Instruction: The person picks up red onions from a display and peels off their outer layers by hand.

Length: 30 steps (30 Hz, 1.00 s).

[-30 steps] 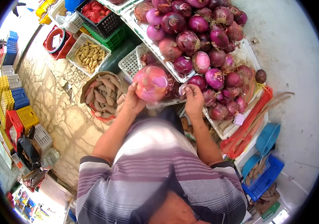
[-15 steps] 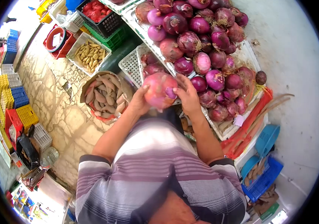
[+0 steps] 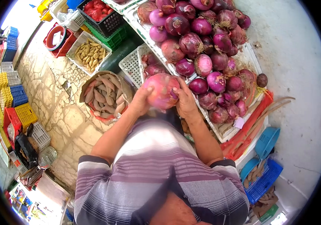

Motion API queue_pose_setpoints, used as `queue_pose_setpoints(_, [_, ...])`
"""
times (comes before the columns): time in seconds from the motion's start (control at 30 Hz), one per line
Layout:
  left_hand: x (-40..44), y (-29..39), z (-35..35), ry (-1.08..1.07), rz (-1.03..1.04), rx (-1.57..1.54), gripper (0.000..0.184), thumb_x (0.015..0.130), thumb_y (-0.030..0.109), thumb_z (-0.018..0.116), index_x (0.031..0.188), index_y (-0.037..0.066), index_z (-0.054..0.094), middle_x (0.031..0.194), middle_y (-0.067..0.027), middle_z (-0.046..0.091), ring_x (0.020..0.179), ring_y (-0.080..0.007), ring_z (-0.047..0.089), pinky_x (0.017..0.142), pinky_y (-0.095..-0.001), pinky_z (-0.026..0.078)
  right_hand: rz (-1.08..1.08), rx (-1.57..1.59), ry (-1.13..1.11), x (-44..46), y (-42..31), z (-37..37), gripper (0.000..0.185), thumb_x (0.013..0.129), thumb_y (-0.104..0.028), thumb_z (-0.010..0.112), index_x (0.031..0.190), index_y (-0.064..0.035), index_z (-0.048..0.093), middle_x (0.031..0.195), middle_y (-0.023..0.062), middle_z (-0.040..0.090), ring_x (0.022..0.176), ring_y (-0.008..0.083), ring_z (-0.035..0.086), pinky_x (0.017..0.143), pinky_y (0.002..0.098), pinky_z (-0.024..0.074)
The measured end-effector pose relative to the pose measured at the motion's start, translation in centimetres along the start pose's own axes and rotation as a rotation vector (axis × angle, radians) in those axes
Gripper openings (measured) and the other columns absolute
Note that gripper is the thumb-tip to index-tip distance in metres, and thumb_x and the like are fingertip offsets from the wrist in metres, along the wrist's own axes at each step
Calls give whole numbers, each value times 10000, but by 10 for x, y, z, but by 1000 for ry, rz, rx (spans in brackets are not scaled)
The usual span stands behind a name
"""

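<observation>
A large red onion (image 3: 162, 92) is held in front of my chest between both hands. My left hand (image 3: 141, 101) is wrapped round its left side, thumb lying on the skin. My right hand (image 3: 186, 99) grips the opposite side, its thumb by a small dark purple patch on the onion. The fingers under the onion are mostly hidden. Just beyond and to the right, a heap of red onions (image 3: 201, 65) lies on a white tray (image 3: 256, 62). A smaller white crate (image 3: 130, 67) with a few onions stands behind my hands.
To my left, a sack of sweet potatoes (image 3: 104, 95) stands on the cracked floor (image 3: 64, 123). Beyond it are a box of small yellowish roots (image 3: 90, 56) and a red bucket (image 3: 57, 39). Red netting (image 3: 248, 129) and blue baskets (image 3: 267, 142) lie right, by the wall.
My right thumb has shifted on the onion, and the purple piece of skin beside it shows less than before. The onion has turned slightly; both hands keep hold of it.
</observation>
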<state>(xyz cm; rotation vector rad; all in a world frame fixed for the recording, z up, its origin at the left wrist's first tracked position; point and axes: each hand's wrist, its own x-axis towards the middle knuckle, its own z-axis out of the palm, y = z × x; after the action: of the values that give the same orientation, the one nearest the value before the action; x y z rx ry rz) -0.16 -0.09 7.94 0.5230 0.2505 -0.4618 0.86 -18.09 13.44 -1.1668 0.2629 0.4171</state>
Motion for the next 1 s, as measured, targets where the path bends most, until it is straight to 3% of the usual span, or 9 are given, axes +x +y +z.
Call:
queue_pose_setpoints(0.17, [-6, 7, 4, -59, 8, 29, 749, 875, 418, 739, 1445, 57, 414, 1243, -176, 616, 1041, -307, 679, 784, -482, 629, -94, -122, 16, 4, 10, -2, 492, 1002, -276, 519, 1389, 27, 508, 1346, 135, 571, 1220, 223, 546, 1062, 355, 439])
queue_pose_setpoints(0.27, [-1, -9, -7, 35, 99, 145, 731, 872, 393, 741, 1439, 55, 424, 1246, -171, 617, 1093, -314, 659, 879, -504, 597, -112, 19, 79, 14, 20, -8, 476, 981, -164, 534, 1413, 22, 462, 1299, 132, 597, 1137, 223, 633, 963, 360, 545])
queue_pose_setpoints(0.4, [-4, -6, 6, 42, 68, -36, 679, 883, 354, 723, 1429, 60, 447, 1255, -160, 622, 1141, -316, 634, 979, -512, 546, -111, -95, 25, 9, 11, -12, 495, 989, -191, 552, 1420, 37, 467, 1327, 142, 589, 1214, 224, 586, 1059, 348, 466])
queue_pose_setpoints(0.43, [-7, 0, 11, 47, -10, -104, 656, 896, 361, 709, 1424, 64, 459, 1258, -157, 626, 1103, -308, 645, 964, -507, 555, -140, -167, 36, 9, 13, -13, 502, 992, -200, 557, 1422, 41, 468, 1344, 146, 582, 1241, 226, 569, 1087, 347, 436])
queue_pose_setpoints(0.5, [-6, -5, -4, -3, -127, -162, 646, 918, 385, 663, 1424, 36, 466, 1315, -162, 614, 1195, -311, 611, 1057, -492, 492, -202, -412, -4, 0, -13, -1, 459, 985, -173, 596, 1384, 46, 534, 1427, 160, 543, 1326, 239, 502, 1156, 359, 338])
queue_pose_setpoints(0.63, [-8, -7, -7, 6, -213, -221, 562, 972, 381, 581, 1409, 39, 486, 1343, -171, 607, 1241, -308, 597, 1099, -495, 465, -348, -595, -258, 3, -29, -8, 348, 921, -31, 654, 1265, 24, 653, 1432, 162, 557, 1325, 249, 509, 1135, 362, 365])
queue_pose_setpoints(0.87, [-3, -10, -20, -69, -409, -287, 512, 996, 389, 560, 1381, 58, 505, 1312, -150, 623, 1212, -294, 610, 1076, -493, 483, -472, -915, -448, 13, -60, -11, 163, 922, -29, 646, 1074, 16, 683, 1196, 147, 649, 1078, 262, 633, 938, 361, 499])
queue_pose_setpoints(0.93, [-3, -11, -14, -19, -378, -147, 580, 949, 504, 561, 1375, 113, 514, 1242, -125, 640, 1092, -298, 641, 744, -481, 540, -541, -966, -405, 12, -61, -3, 106, 928, -34, 638, 1012, 29, 656, 1103, 140, 652, 999, 272, 640, 883, 365, 509])
queue_pose_setpoints(1.0, [-5, -10, -5, 34, -355, -82, 621, 926, 558, 563, 1375, 132, 516, 1210, -112, 647, 1034, -299, 659, 570, -468, 571, -596, -1011, -344, 13, -58, -1, 90, 930, -34, 634, 990, 32, 630, 1052, 137, 638, 955, 273, 638, 857, 356, 509])
